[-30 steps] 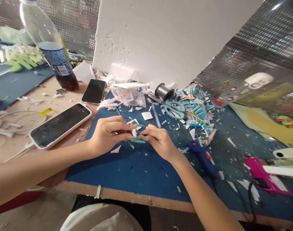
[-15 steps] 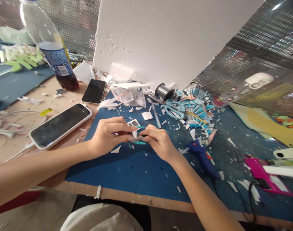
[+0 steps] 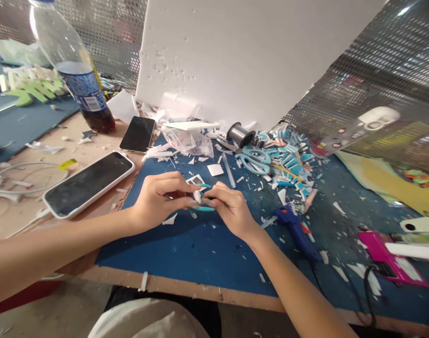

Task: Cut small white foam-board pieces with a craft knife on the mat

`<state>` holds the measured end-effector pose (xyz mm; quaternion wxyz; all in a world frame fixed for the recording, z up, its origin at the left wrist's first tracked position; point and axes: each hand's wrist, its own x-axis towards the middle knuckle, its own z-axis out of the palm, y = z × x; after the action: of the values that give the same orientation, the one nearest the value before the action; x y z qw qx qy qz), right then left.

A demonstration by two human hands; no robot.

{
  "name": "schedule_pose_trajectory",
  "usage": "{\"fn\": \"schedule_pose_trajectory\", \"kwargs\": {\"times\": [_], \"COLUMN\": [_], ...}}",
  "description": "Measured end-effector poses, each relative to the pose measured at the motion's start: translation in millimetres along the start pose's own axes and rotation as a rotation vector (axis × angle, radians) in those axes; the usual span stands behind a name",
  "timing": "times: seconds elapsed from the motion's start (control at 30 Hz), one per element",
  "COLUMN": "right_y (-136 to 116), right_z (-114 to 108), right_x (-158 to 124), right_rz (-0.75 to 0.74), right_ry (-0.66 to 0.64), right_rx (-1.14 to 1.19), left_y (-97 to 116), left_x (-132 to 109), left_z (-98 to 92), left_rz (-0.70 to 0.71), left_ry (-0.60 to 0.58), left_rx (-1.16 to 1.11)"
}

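Note:
Over the blue mat (image 3: 186,253), my left hand (image 3: 161,192) and my right hand (image 3: 233,206) meet with fingertips nearly touching. Both are closed in a pinch on a small white piece (image 3: 197,197). Teal strips (image 3: 204,209) show above and below the fingertips; whether they belong to that piece I cannot tell. My fingers hide much of it. Just behind the fingertips is a small white frame-like piece (image 3: 195,180) with a dark middle. A white square (image 3: 215,169) and a grey stick (image 3: 229,170) lie beyond my hands.
Light-blue scissors (image 3: 254,162), a wire spool (image 3: 240,134) and a heap of blue-white scraps (image 3: 292,157) lie behind. A blue glue gun (image 3: 299,233) is at right. Left are two phones (image 3: 89,184) and a cola bottle (image 3: 80,89). A white board (image 3: 235,56) stands at the back.
My hands stay in almost the same place. The fingertips of my right hand have shifted slightly around the small white piece.

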<state>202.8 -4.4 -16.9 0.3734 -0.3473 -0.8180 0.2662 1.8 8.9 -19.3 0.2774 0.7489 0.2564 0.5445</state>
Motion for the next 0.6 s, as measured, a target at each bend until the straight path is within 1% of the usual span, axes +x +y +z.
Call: {"fn": "schedule_pose_trajectory", "kwargs": {"times": [0.17, 0.23, 0.4, 0.5, 0.6], "right_y": [0, 0, -2, -3, -4], "right_z": [0, 0, -1, -2, -2], "right_x": [0, 1, 2, 2, 0], "right_rz": [0.043, 0.051, 0.093, 0.161, 0.239], "right_ry": [0.001, 0.006, 0.005, -0.018, -0.037], "right_rx": [0.017, 0.027, 0.066, 0.087, 0.098], "left_y": [4, 5, 6, 8, 11], "left_x": [0, -1, 2, 5, 7], "left_z": [0.1, 0.5, -0.7, -2.7, -3.4], "left_rz": [-0.183, -0.224, -0.200, -0.156, -0.183], "left_ry": [-0.025, -0.015, 0.005, -0.047, -0.086], "left_rx": [-0.101, -0.134, -0.114, -0.019, 0.037]}}
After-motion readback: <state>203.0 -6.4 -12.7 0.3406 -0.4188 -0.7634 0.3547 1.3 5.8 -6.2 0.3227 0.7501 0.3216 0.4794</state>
